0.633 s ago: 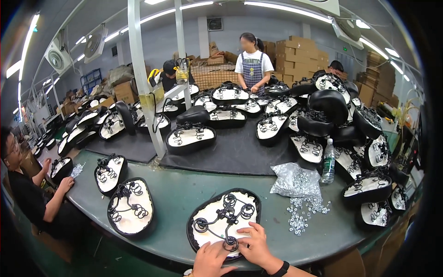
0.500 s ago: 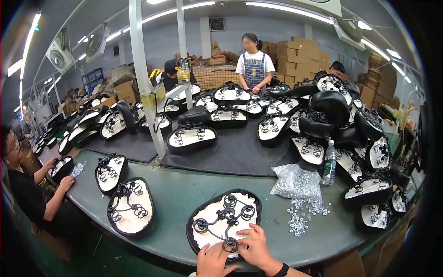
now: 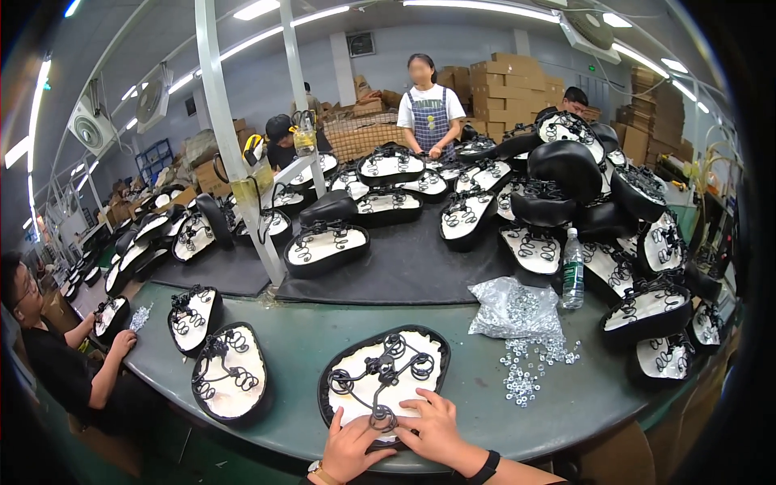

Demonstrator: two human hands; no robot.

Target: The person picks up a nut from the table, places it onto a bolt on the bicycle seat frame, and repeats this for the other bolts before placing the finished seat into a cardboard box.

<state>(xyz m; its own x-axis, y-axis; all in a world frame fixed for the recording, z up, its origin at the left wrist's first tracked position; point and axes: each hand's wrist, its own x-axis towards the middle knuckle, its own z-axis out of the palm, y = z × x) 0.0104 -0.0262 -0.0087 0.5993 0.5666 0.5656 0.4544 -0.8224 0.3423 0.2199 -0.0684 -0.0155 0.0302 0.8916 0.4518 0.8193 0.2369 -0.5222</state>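
At the near edge of the green worktop (image 3: 485,404), in the head view, an upturned bike saddle (image 3: 384,380) lies with its white underside and black wire springs facing up. Both hands rest on its near end: the left hand (image 3: 352,447) lies flat and open, and the right hand (image 3: 432,428) has its fingers curled loosely around the spring coil (image 3: 381,419). Just right sits a clear bag of small metal nuts (image 3: 517,311), some spilled out.

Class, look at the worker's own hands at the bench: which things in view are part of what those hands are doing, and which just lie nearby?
In hand:
- upturned saddle, under both hands
- wire spring frame on it
- left hand, right hand at its near end

Lying about:
- bag of washers
- loose washers
- water bottle
- second saddle
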